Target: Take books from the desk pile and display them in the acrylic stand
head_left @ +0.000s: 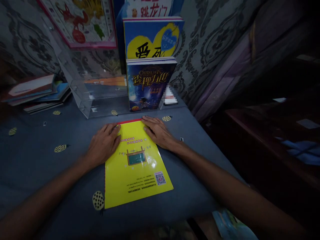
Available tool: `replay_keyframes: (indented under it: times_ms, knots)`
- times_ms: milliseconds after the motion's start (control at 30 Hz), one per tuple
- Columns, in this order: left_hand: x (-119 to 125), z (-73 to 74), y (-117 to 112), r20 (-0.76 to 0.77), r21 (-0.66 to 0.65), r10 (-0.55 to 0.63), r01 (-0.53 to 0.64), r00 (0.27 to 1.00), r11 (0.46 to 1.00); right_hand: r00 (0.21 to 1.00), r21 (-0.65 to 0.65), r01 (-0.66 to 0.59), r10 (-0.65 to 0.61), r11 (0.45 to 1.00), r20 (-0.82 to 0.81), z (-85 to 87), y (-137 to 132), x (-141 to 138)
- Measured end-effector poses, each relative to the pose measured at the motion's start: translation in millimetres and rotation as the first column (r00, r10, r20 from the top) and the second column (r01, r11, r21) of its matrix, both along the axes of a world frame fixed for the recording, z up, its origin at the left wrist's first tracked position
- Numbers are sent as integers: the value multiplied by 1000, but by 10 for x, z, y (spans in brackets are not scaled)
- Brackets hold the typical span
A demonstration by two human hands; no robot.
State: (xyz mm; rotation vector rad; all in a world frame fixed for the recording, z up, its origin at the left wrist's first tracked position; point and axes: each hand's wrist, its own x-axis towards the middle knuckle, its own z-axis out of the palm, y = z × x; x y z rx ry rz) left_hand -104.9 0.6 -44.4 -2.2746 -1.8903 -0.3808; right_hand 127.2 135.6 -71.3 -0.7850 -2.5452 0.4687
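A yellow book (pixel 135 181) lies flat on the cloth-covered table, its printing upside down to me and a red strip along its far edge. My left hand (pixel 104 141) rests at the book's far left corner, fingertips and thumb on the cover. At the far right corner lies my right hand (pixel 158 131), its fingers stretched over the edge and cover. Both hands press the book from above, with fingers apart. Beyond them stands a dark blue book (pixel 147 88) in a clear acrylic rack (pixel 86 103).
Behind the dark blue book stands a blue and yellow book (pixel 142 31). A picture book (pixel 87 23) sits high in the rack. Stacked books (pixel 37 91) lie at the back left. The table (pixel 67 176) ends at the right, near a curtain (pixel 222 73).
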Motion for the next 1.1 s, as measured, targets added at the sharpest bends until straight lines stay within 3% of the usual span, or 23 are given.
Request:
replay_keyframes:
  times_ms: [300,1100]
  knots:
    - [-139,-16,26,104,12,-100,99,990,995,1000,-2,-10,10,1000,-20,-20,31,16]
    - [-173,-34,26,125,18,-109,108,986,994,1000,-4,-1,1,1000,-22,19,9,13]
